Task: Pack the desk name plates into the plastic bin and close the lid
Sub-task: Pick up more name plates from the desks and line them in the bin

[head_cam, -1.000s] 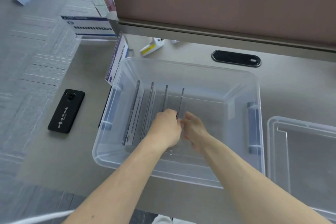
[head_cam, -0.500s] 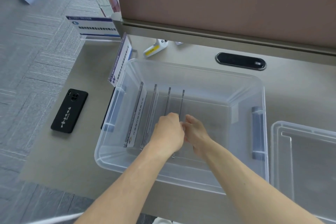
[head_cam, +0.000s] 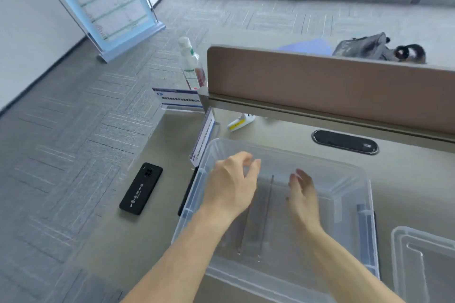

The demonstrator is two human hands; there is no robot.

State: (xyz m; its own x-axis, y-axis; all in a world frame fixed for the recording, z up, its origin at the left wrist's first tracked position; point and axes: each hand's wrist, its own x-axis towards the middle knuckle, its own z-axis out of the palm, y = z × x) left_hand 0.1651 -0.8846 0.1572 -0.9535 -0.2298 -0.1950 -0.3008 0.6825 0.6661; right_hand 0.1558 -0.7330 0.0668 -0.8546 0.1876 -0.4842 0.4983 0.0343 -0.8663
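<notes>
Both hands over the clear rectangular plastic bin (head_cam: pixel 349 179) on the grey surface (head_cam: pixel 157 241). Left hand (head_cam: pixel 231 184) above the bin's left half, grip loosely open, fingers curled, nothing in it. Right hand (head_cam: pixel 301 192) lower, inside the bin near the middle, fingers spread, grip open and empty. Frame is motion-blurred.

Clear acrylic desk name plates in the bin (head_cam: pixel 267 214) stand on edge in a row running front to back, partly hidden by the left hand and forearm; count not readable. Two more still outside: a blue-and-white name plate (head_cam: pixel 202 136) leaning just beside the bin's far-left corner, and another blue-and-white name plate (head_cam: pixel 179 99) upright at the surface's far-left edge, by the brown partition panel (head_cam: pixel 320 86).

Clear plastic lid (head_cam: pixel 423 265) lies flat to the right of the bin, apart from it. Black phone (head_cam: pixel 140 188) face down left of the bin. Clear bottle (head_cam: pixel 190 64) behind the far plate.
</notes>
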